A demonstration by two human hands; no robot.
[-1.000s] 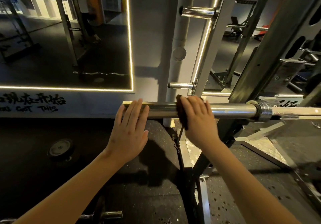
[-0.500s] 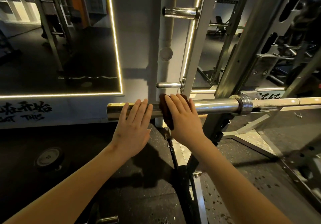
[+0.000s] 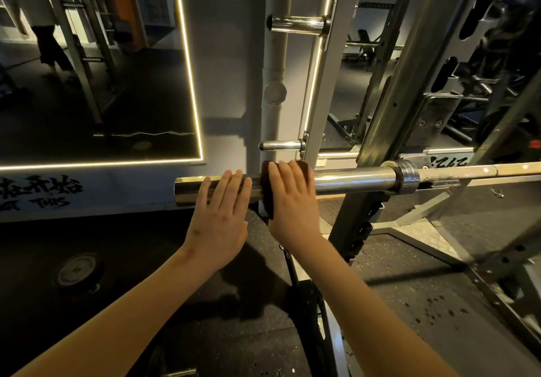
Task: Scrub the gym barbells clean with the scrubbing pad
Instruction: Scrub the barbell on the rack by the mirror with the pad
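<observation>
Barbell [image 3: 345, 182] lies level on the rack [image 3: 395, 107], its chrome sleeve end pointing left, the collar [image 3: 405, 176] just past the upright. My left hand [image 3: 222, 218] is flat, fingers straight and together, palm down on the sleeve near its open end, gripping nothing. My right hand [image 3: 289, 204] is just beside it, fingers laid nearly straight over the scrubbing pad [image 3: 267, 192] and pressing it onto the sleeve; thumb hidden. The dark pad drapes over the top and hangs down the near side. It looks soft and floppy, so it needs pressure to bite and will wrap the round. The sleeve looks slick, hard and heavy, and probably spins on the shaft, so I brace it with the flat hand. Best hold: pad wrapped round the sleeve, steadying hand close by, not on the thinner dull shaft [image 3: 474, 170].
</observation>
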